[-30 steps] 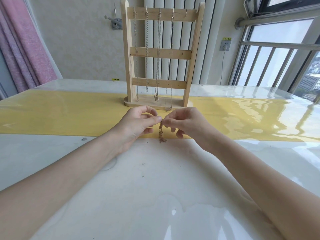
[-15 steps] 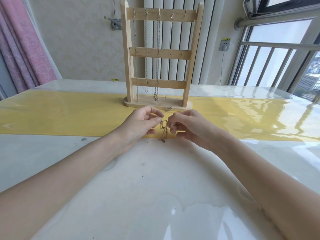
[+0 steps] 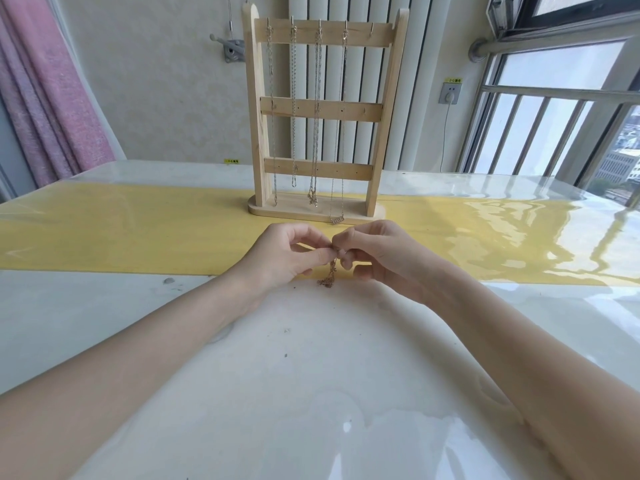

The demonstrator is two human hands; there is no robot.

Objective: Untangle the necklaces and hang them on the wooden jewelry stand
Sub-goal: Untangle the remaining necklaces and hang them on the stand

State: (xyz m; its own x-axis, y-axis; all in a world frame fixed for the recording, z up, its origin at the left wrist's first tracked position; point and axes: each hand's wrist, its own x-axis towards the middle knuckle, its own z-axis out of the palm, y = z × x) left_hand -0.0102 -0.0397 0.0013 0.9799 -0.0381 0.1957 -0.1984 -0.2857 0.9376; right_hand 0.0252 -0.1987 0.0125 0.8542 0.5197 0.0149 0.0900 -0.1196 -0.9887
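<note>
While your left hand (image 3: 287, 254) and right hand (image 3: 374, 251) both pinch the gold necklace (image 3: 330, 273) above the table (image 3: 311, 375), just before the wooden jewelry stand (image 3: 320, 209), note: chain looks light, limp, snag-prone. Grip near the clasp end.

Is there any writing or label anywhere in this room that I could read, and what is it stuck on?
yellow sticker above the wall socket: dark characters, too small to read.
small yellow label at the table's far edge: dark characters, too blurred to read.
wooden jewelry stand: no writing visible.
Nothing else shows text.
</note>
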